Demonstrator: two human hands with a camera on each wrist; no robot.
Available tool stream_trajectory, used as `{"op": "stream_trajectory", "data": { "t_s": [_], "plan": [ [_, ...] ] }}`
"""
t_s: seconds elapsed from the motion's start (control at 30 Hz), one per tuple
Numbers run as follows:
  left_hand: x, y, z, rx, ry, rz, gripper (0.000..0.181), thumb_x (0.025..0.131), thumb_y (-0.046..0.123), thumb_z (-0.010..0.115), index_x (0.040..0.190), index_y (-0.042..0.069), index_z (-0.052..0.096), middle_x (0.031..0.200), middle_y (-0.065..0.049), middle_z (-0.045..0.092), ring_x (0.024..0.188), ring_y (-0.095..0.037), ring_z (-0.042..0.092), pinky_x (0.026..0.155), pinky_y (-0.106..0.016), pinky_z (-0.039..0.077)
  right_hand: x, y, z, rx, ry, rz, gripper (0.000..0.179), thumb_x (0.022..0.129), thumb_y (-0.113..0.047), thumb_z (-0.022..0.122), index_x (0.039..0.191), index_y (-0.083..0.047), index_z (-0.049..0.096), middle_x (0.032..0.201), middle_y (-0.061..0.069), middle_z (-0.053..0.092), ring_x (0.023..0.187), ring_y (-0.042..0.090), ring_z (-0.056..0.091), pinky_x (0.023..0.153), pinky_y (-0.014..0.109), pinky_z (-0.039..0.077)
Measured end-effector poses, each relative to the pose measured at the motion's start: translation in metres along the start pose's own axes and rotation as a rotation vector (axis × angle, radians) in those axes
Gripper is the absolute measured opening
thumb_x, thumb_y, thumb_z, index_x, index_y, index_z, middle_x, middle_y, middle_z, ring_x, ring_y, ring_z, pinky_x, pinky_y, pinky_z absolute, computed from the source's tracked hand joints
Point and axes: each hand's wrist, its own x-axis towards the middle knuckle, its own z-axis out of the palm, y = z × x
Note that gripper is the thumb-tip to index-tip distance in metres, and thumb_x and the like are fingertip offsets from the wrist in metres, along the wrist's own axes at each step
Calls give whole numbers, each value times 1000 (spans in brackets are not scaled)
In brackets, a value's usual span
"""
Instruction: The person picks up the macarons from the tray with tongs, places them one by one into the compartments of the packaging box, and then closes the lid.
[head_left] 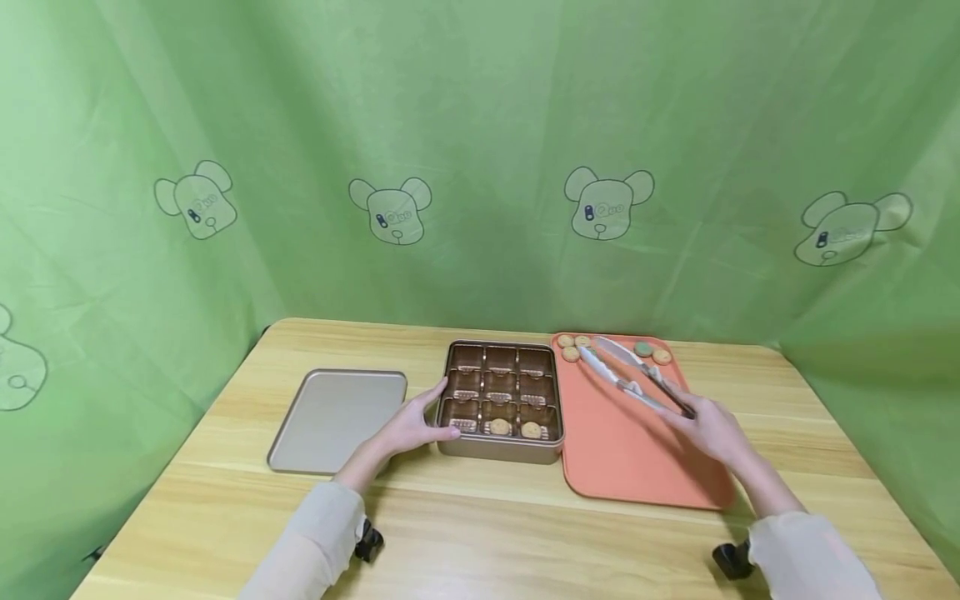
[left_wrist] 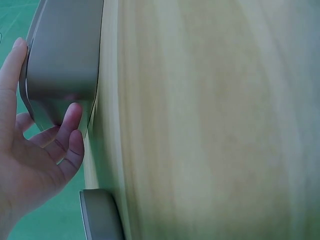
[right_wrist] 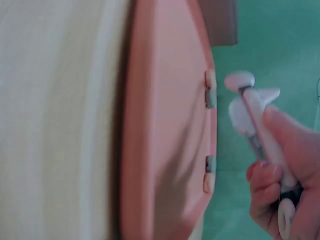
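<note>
Left hand (head_left: 408,423) curls round the near-left corner of the box (head_left: 498,451), likely bracing it; right hand (head_left: 712,427) grips tongs (head_left: 609,372), spread presumably for clearance, over the neighbouring tray (head_left: 622,450) with cookies (head_left: 571,354) along its far edge.

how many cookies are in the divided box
2, both in the front row of the box: one cookie in the middle, another cookie at the right end.

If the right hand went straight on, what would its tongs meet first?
Probably the tan cookies at the far left of the orange tray, though the tongs look raised and may pass above them.
</note>
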Motion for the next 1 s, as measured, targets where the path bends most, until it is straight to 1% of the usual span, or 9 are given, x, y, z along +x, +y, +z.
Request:
{"op": "stream_trajectory", "data": {
  "t_s": [0.07,0.13,0.23,0.3,0.43,0.5,0.6,0.8,1.0],
  "plan": [
    [0,0,0,4,-4,1,98,72,39,74,146,9,18,146,-21,24,133,-37,26,108,-50,22,-3,5,1,-20,-18,52,61,90,-35,56,132,7,40,103,41,53,89,52,52,70,52,46],
    [0,1,0,-1,-8,0,98,72,39,74,146,9,17,146,-21,24,133,-37,25,108,-51,22,-5,8,2,-21,-59,93,64,90,-37,54,132,8,38,120,44,40,103,57,44,74,57,44],
    [0,1,0,-8,-10,-6,98,72,39,74,146,10,17,146,-21,23,133,-37,25,108,-51,21,-6,10,3,-15,-115,131,68,90,-43,52,134,7,35,122,45,36,103,57,44,68,50,45],
    [1,1,-1,-13,-8,-1,99,72,39,75,146,9,16,146,-21,23,133,-38,25,108,-52,21,-5,9,5,-10,-127,137,70,90,-45,50,135,7,34,123,45,36,104,56,45,67,47,45],
    [1,-1,-1,-5,-11,6,100,71,41,74,146,10,15,147,-21,23,133,-38,25,108,-52,22,-1,6,8,-3,-122,131,69,91,-44,50,135,7,33,125,44,35,108,56,41,74,54,44],
    [1,-2,0,-1,-15,4,101,71,42,74,146,10,15,147,-21,22,133,-38,25,108,-52,23,1,5,11,0,-115,128,68,91,-43,50,135,7,34,127,42,35,111,57,37,83,61,41],
    [0,-1,0,-1,-13,2,100,71,41,74,146,10,16,146,-21,23,133,-39,25,107,-53,23,3,4,14,3,-102,130,67,91,-41,51,135,6,35,127,41,36,112,57,36,89,64,35],
    [-1,0,1,-5,-2,-8,98,72,38,74,146,11,17,146,-21,23,133,-38,25,108,-53,22,6,2,16,12,-95,148,67,90,-42,51,135,5,35,127,40,37,112,58,36,89,64,35],
    [0,-1,1,-5,1,2,97,72,37,74,146,10,17,146,-21,24,133,-38,25,108,-52,21,6,1,17,18,-101,161,68,90,-43,50,136,4,34,128,40,36,113,57,36,88,64,36]
  ]
}}
